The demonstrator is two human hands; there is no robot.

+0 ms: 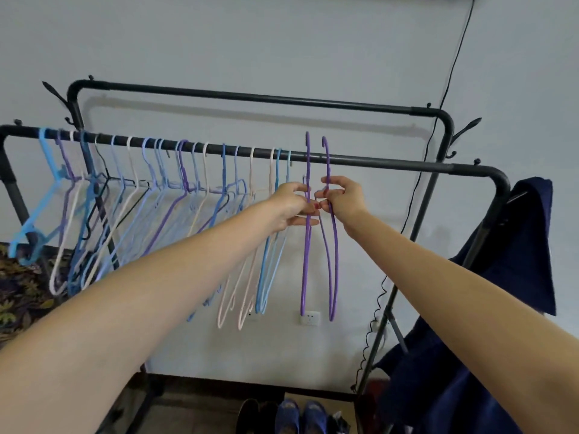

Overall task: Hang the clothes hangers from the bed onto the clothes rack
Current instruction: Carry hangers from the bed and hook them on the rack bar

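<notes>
A black metal clothes rack (391, 162) stands against the wall with two rails. Several blue, purple and cream hangers (175, 195) hang along the left and middle of its front rail. My left hand (289, 206) pinches the neck of one purple hanger (304, 270). My right hand (343, 198) pinches the neck of a second purple hanger (334, 270). Both purple hangers are held upright, edge-on, with their hooks sticking up above the front rail, just right of the hung row. I cannot tell whether either hook is over the rail.
A dark blue garment (507, 277) drapes over the rack's right end. Shoes (297, 415) sit on the floor under the rack. A black cable (451, 73) runs down the wall, near a white socket (310, 317). A patterned fabric (18, 292) lies at the left.
</notes>
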